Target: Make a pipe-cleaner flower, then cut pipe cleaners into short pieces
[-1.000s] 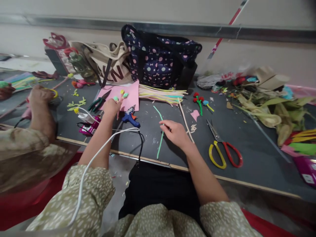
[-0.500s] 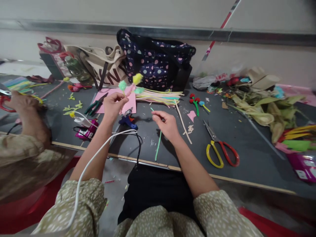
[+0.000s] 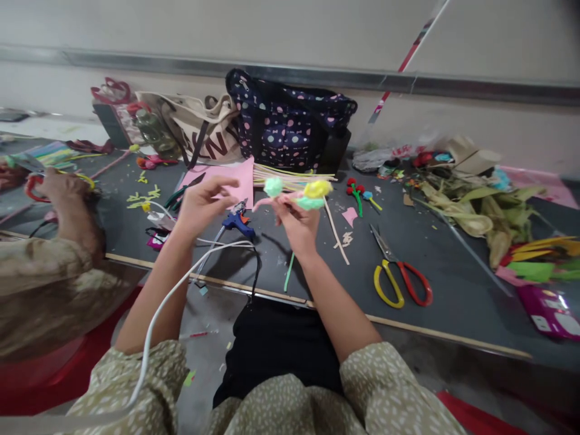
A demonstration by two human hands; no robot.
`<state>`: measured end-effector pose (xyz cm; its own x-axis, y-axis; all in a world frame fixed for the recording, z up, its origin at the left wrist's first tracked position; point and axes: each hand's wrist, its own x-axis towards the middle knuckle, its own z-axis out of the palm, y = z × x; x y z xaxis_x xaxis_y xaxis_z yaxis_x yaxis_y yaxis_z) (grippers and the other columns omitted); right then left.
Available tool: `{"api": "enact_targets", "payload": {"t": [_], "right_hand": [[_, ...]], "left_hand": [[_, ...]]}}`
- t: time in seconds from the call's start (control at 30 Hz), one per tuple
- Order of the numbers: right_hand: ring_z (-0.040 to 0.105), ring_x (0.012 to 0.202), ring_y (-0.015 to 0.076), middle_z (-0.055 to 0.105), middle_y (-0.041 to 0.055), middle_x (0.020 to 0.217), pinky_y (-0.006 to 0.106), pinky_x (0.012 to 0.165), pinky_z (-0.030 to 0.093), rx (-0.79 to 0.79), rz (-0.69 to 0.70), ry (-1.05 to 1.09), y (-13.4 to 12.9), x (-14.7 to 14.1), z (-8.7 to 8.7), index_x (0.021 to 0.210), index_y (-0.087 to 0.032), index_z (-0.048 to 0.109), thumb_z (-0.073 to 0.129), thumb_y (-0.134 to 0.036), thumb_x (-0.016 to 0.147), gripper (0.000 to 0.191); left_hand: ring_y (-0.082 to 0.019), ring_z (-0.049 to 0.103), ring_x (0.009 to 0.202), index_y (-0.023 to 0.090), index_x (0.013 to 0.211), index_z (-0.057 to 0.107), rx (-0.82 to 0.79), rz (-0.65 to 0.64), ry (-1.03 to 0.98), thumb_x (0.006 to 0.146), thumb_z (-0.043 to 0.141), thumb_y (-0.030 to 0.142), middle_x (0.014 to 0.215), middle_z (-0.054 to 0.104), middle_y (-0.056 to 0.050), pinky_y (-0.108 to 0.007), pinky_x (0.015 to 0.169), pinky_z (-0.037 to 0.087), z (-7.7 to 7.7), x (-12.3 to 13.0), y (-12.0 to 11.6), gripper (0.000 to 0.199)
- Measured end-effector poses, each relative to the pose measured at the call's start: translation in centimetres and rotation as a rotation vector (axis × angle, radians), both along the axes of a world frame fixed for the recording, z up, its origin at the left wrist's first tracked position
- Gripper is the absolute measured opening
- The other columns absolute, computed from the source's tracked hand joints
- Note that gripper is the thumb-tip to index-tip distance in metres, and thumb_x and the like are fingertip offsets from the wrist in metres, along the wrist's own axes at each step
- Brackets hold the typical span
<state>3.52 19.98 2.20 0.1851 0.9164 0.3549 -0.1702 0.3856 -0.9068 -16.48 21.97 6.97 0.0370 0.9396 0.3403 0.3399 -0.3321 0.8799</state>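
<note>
A pale wall [image 3: 272, 30], crossed by a metal rail [image 3: 181, 63], backs a long grey worktop [image 3: 453, 308] strewn with scraps. Along the back edge stand a dark dotted bag [image 3: 290, 124] and, left of it, a canvas bag [image 3: 193, 118]; husks [image 3: 475, 211] are heaped toward the back right. A pink sheet [image 3: 246, 175] and a bundle of strips [image 3: 294, 175] lie before the bags. A co-worker's hand [image 3: 67, 184] shows over the left part.

The right hand [image 3: 296, 226], thumb and fingers pinched together, holds a flower [image 3: 295, 195] above the middle of the worktop. The left hand [image 3: 202, 202] is half open, fingers curled and thumb apart, near the stem's tip; it grips nothing visible. The flower's long axis runs roughly level, along the length of the worktop: the pink stem [image 3: 263, 202] points to the left end, the yellow head [image 3: 318, 189] and one green head [image 3: 310, 203] to the right end, while a second green head [image 3: 273, 186] juts toward the back edge.

A glue gun [image 3: 239, 222] lies between the hands; a green strip [image 3: 289, 273] emerges below the right hand, toward the front edge. Scissors [image 3: 388, 252] lie right of the right forearm, handles toward the front edge. Exposed surface separates forearm from scissors, and more widely scissors from the purple packet [image 3: 548, 311] at the right end.
</note>
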Motion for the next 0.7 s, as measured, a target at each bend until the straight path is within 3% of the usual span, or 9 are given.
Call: {"api": "enact_targets", "payload": {"t": [0.17, 0.23, 0.3, 0.33, 0.4, 0.47, 0.53, 0.63, 0.7], "right_hand": [[0.055, 0.056, 0.0091, 0.068, -0.001, 0.087, 0.024, 0.049, 0.049, 0.047, -0.122, -0.061, -1.4, 4.5, -1.6, 0.08, -0.024, 0.069, 0.074, -0.036, 0.078, 0.013], [0.055, 0.058, 0.0097, 0.067, 0.0004, 0.091, 0.025, 0.05, 0.049, 0.056, -0.179, -0.114, -1.9, 6.0, -2.0, 0.082, -0.025, 0.069, 0.073, -0.035, 0.08, 0.011], [0.057, 0.061, 0.0107, 0.066, 0.0019, 0.094, 0.026, 0.051, 0.05, 0.061, -0.242, -0.186, -2.4, 7.2, -2.2, 0.084, -0.026, 0.071, 0.071, -0.033, 0.082, 0.008], [0.058, 0.062, 0.0113, 0.066, 0.0026, 0.095, 0.026, 0.052, 0.05, 0.063, -0.268, -0.232, -2.6, 7.7, -2.2, 0.084, -0.026, 0.071, 0.07, -0.033, 0.083, 0.008], [0.058, 0.063, 0.0117, 0.066, 0.0032, 0.095, 0.027, 0.053, 0.051, 0.083, -0.3, -0.332, -3.1, 8.6, -2.0, 0.084, -0.025, 0.071, 0.067, -0.033, 0.085, 0.009], [0.058, 0.062, 0.0115, 0.066, 0.0034, 0.095, 0.027, 0.053, 0.052, 0.113, -0.314, -0.398, -3.8, 9.1, -1.8, 0.085, -0.024, 0.072, 0.065, -0.034, 0.087, 0.011], [0.06, 0.064, 0.0125, 0.066, 0.0037, 0.095, 0.027, 0.053, 0.052, 0.128, -0.317, -0.424, -4.7, 9.5, -1.7, 0.089, -0.024, 0.073, 0.064, -0.034, 0.088, 0.013], [0.064, 0.072, 0.0162, 0.068, 0.0053, 0.094, 0.029, 0.057, 0.055, 0.12, -0.277, -0.51, -6.3, 9.7, -1.6, 0.094, -0.024, 0.073, 0.061, -0.031, 0.09, 0.014], [0.066, 0.076, 0.0176, 0.069, 0.0057, 0.092, 0.032, 0.065, 0.057, 0.124, -0.241, -0.611, -7.3, 9.9, -1.4, 0.093, -0.025, 0.073, 0.06, -0.028, 0.091, 0.014]], "left_hand": [[-0.008, 0.038, 0.046, 0.018, 0.074, 0.067, 0.109, 0.598, -0.36, 0.072, 0.073, 0.03, 0.058, 0.053, 0.003, -0.023, 0.042, 0.027, -4.0, -4.6, -6.7, 0.013], [-0.01, 0.037, 0.046, 0.022, 0.068, 0.061, 0.174, 0.831, -0.293, 0.074, 0.071, 0.033, 0.053, 0.047, 0.004, -0.026, 0.043, 0.029, -6.6, -4.1, -10.8, 0.016], [-0.014, 0.044, 0.051, 0.025, 0.066, 0.058, 0.246, 0.936, -0.056, 0.08, 0.064, 0.034, 0.055, 0.048, 0.002, -0.029, 0.046, 0.035, -9.1, -2.3, -15.0, 0.018], [-0.015, 0.047, 0.053, 0.026, 0.067, 0.059, 0.246, 0.857, 0.094, 0.081, 0.063, 0.031, 0.058, 0.052, 0.002, -0.03, 0.048, 0.038, -10.0, -1.1, -16.8, 0.016], [-0.013, 0.052, 0.052, 0.026, 0.075, 0.063, 0.248, 0.434, 0.3, 0.081, 0.063, 0.02, 0.064, 0.06, 0.002, -0.028, 0.05, 0.043, -10.9, 1.5, -19.2, 0.009], [-0.014, 0.062, 0.065, 0.025, 0.092, 0.067, 0.357, 0.037, 0.303, 0.079, 0.064, 0.009, 0.077, 0.068, -0.001, -0.026, 0.06, 0.052, -10.6, 4.2, -19.6, 0.021], [-0.016, 0.066, 0.081, 0.022, 0.106, 0.067, 0.382, -0.036, 0.232, 0.08, 0.065, 0.006, 0.092, 0.07, -0.005, -0.029, 0.072, 0.055, -9.4, 6.8, -18.1, 0.031], [-0.013, 0.063, 0.078, 0.02, 0.114, 0.065, 0.299, 0.015, 0.063, 0.083, 0.066, 0.013, 0.105, 0.065, -0.007, -0.028, 0.074, 0.055, -7.4, 10.2, -14.4, 0.032], [-0.016, 0.063, 0.092, 0.021, 0.121, 0.063, 0.285, 0.008, -0.02, 0.083, 0.069, 0.018, 0.111, 0.064, -0.009, -0.031, 0.081, 0.055, -6.5, 12.1, -12.3, 0.039]]}}
